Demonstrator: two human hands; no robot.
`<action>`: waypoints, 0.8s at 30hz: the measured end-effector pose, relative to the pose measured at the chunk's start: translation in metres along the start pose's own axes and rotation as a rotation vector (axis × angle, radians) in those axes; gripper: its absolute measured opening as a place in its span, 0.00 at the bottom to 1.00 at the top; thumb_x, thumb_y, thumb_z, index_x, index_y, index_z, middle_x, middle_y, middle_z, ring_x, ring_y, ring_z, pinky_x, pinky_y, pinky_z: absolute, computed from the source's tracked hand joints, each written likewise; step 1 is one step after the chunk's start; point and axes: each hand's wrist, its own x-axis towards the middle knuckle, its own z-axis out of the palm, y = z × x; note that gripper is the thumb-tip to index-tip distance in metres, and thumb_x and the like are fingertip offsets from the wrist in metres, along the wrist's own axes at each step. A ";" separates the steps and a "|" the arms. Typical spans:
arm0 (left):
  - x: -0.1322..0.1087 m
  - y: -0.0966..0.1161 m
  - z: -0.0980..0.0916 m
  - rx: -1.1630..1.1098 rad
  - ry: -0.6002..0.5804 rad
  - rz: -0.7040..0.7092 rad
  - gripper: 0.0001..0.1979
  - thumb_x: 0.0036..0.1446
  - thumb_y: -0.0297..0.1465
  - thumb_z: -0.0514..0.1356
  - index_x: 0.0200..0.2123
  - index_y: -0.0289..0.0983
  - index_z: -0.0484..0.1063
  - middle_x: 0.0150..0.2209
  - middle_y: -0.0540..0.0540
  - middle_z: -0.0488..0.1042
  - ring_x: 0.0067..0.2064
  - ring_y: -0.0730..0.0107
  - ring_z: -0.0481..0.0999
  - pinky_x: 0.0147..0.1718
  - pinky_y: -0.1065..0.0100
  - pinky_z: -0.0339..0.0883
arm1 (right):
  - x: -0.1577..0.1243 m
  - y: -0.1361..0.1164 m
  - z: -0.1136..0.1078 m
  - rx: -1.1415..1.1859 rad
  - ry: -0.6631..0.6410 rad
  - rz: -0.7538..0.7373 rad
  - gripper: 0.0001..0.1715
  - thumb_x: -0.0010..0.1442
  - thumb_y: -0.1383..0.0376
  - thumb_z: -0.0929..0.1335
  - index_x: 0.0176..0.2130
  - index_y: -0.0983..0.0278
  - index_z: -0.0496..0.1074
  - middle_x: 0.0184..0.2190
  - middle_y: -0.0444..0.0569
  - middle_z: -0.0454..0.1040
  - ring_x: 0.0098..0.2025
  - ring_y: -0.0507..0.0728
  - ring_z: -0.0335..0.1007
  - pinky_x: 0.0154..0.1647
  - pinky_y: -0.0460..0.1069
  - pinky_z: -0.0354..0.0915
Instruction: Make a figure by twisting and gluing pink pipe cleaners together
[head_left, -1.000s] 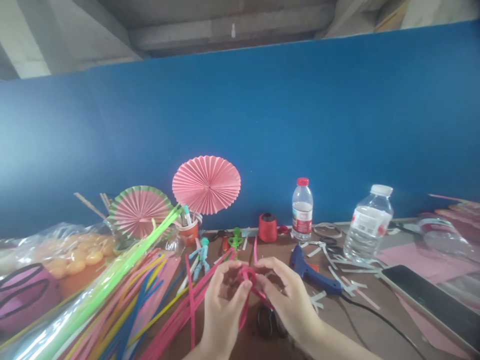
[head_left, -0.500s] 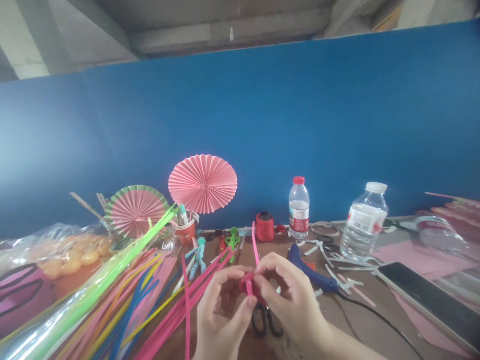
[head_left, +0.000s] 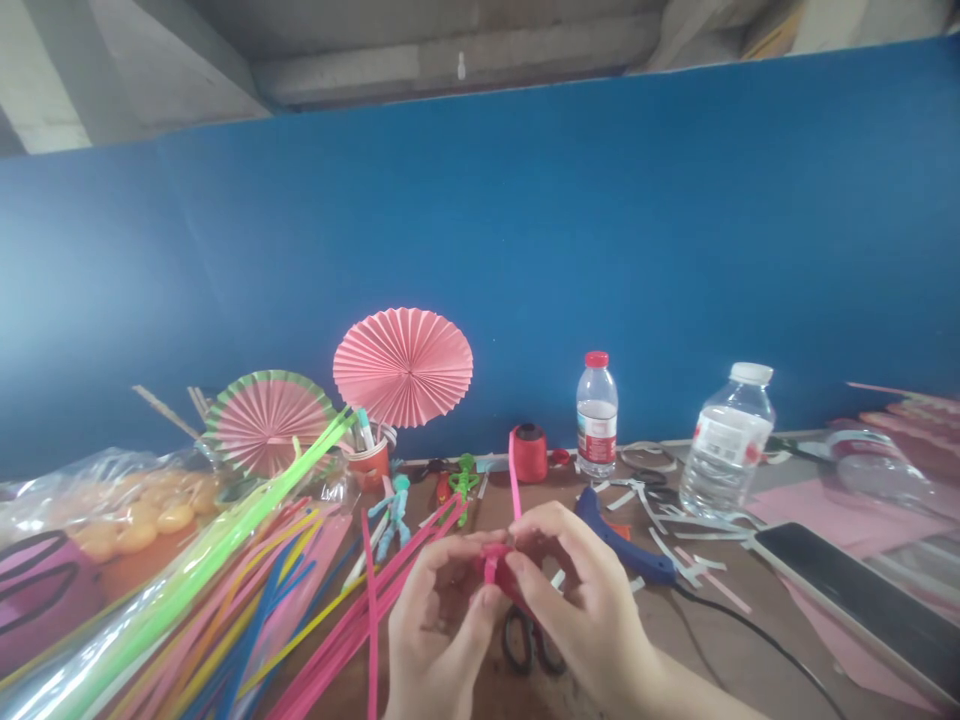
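Between both hands, above the brown table, is a coiled pink pipe cleaner [head_left: 491,566], its free end standing up behind the fingers. My left hand [head_left: 442,620] pinches the coil from the left, thumb in front and fingers behind. From the right, my right hand [head_left: 577,590] is closed on the same piece with thumb and forefinger. The fingers cover part of the coil. Below the hands lie black-handled scissors [head_left: 519,645], partly hidden. Left of my left hand are loose pink pipe cleaners [head_left: 360,620].
Several coloured pipe cleaners [head_left: 270,600] and a plastic bag [head_left: 105,480] fill the left. At the back stand a paper cup [head_left: 369,466], a red-capped bottle [head_left: 597,425] and a white-capped bottle [head_left: 726,445]. A blue corded tool [head_left: 630,550] and phone [head_left: 862,590] lie right.
The free end of the pink pipe cleaner bends over more at its tip. The hands keep their pinch on the coil, and the left thumb has shifted slightly left.
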 end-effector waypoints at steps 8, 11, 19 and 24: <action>0.000 0.002 0.000 -0.014 0.040 -0.009 0.09 0.43 0.30 0.67 0.29 0.37 0.71 0.36 0.44 0.78 0.37 0.64 0.78 0.37 0.67 0.73 | 0.002 -0.008 -0.004 -0.056 -0.006 -0.232 0.11 0.52 0.77 0.63 0.33 0.63 0.69 0.28 0.48 0.69 0.29 0.53 0.67 0.28 0.47 0.65; 0.000 0.003 0.001 -0.017 0.044 0.032 0.06 0.43 0.29 0.67 0.28 0.37 0.73 0.34 0.46 0.78 0.38 0.65 0.78 0.37 0.71 0.73 | 0.003 -0.005 -0.004 -0.079 -0.016 -0.236 0.11 0.52 0.78 0.63 0.34 0.65 0.69 0.28 0.48 0.70 0.29 0.53 0.67 0.29 0.47 0.66; 0.001 -0.003 -0.003 0.053 -0.006 0.092 0.04 0.46 0.27 0.65 0.29 0.39 0.75 0.36 0.47 0.77 0.39 0.68 0.77 0.37 0.75 0.72 | 0.003 -0.002 -0.005 -0.155 -0.060 -0.282 0.11 0.51 0.78 0.64 0.34 0.67 0.70 0.30 0.51 0.71 0.32 0.53 0.67 0.32 0.47 0.66; 0.005 -0.005 -0.011 0.128 -0.122 0.160 0.08 0.47 0.22 0.63 0.31 0.40 0.75 0.38 0.47 0.77 0.40 0.66 0.77 0.38 0.73 0.73 | 0.006 -0.003 -0.007 -0.202 -0.089 -0.284 0.11 0.51 0.79 0.64 0.33 0.65 0.69 0.30 0.49 0.71 0.32 0.52 0.66 0.32 0.46 0.65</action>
